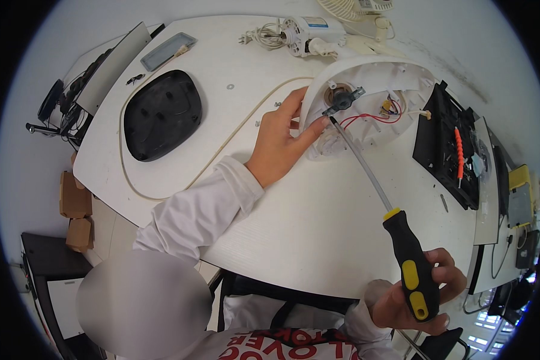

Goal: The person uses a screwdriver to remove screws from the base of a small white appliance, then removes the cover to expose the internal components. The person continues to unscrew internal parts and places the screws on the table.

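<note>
My left hand [280, 137] grips the left rim of a white plastic housing [318, 96], its thumb inside the edge. Within the housing are a dark metal bracket [343, 102], red wires [375, 116] and a white plug-ended lead [425, 114]. In my right hand [447, 282] is a long screwdriver [366, 171] with a black and yellow handle. Its shaft slants up to the left, and the tip is right by my left thumb, just below the bracket. Whether the tip touches a screw cannot be made out.
A black rounded cover [163, 115] lies at left, ringed by a beige cord [225, 143]. Behind are a grey tray [168, 51], a motor [312, 33] and a fan head [342, 8]. At right sits an open black toolbox [441, 150] with an orange-handled tool [459, 150].
</note>
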Available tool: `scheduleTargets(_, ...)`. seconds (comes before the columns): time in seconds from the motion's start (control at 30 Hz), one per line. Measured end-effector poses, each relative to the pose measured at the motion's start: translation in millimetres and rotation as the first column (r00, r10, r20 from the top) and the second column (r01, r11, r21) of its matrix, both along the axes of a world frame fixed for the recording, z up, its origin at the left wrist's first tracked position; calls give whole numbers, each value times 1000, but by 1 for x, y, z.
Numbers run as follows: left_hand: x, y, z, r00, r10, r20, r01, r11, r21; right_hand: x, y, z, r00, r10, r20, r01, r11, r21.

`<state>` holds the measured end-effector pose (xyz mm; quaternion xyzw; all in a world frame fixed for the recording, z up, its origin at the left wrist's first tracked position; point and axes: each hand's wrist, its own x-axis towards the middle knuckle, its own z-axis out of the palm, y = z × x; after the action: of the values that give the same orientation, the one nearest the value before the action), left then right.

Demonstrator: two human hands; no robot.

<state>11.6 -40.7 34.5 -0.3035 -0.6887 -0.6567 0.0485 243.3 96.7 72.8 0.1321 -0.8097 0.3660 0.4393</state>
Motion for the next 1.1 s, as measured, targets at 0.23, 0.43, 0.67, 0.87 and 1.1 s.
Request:
scheduleTargets(0.23,4,1,12,982,77,-174,-91,993,-70,1,0,-1,997,-55,-51,59,996,73)
scheduleTargets(0.43,-1,-1,13,812,242,-531,-258,965,45,-1,8,2,997,-60,-48,68,981,179)
scheduleTargets(0.67,-1,-1,17,593,212,-777,-431,898,-83,-3,-5,11,987,-153,48,152,988,15)
scheduleTargets(0.87,3,-4,23,621,180,-763,-461,871,-169,0,5,7,995,-82,56,80,996,43)
scheduleTargets(1.1,3,-3,21,657,187,-730,-431,888,-161,-5,2,5,996,-87,-20,86,996,-26)
